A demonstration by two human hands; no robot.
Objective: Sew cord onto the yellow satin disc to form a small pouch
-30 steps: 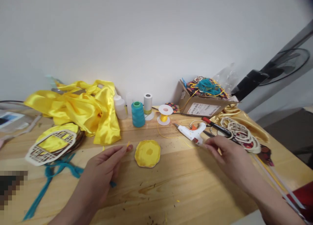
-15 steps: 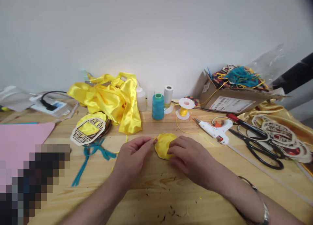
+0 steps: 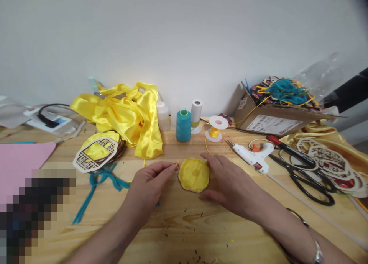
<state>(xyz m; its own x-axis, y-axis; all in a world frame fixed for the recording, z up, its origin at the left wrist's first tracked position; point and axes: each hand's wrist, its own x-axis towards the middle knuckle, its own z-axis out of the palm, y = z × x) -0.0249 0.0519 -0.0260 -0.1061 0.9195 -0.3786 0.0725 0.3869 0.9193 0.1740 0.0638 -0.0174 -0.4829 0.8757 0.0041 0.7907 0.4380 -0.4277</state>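
Note:
A round, yellow fabric-covered disc (image 3: pixel 193 175) with a puckered surface lies on the wooden table between my hands. To its left, my left hand (image 3: pixel 152 181) pinches thin yellow cord (image 3: pixel 177 163) between thumb and forefinger, a short end poking out by the disc's edge. My right hand (image 3: pixel 227 183) curves around the disc's right side, thumb and fingers apart, and whether it touches the rim I cannot tell. Blue-green ribbon (image 3: pixel 107 177) trails out to the left of my left hand.
Behind stand a teal thread cone (image 3: pixel 183 127), a white bottle (image 3: pixel 163 116) and a spool of yellow cord (image 3: pixel 215 129). Yellow satin (image 3: pixel 148 122) and cut-out wooden frames (image 3: pixel 86 160) lie left. On the right are a glue gun (image 3: pixel 253 154), scissors (image 3: pixel 313 187) and a cardboard box (image 3: pixel 258 116).
My right hand's fingers have moved off the top of the disc to its right side, so its whole face shows. My left hand keeps its pinch. The camera view has shifted slightly.

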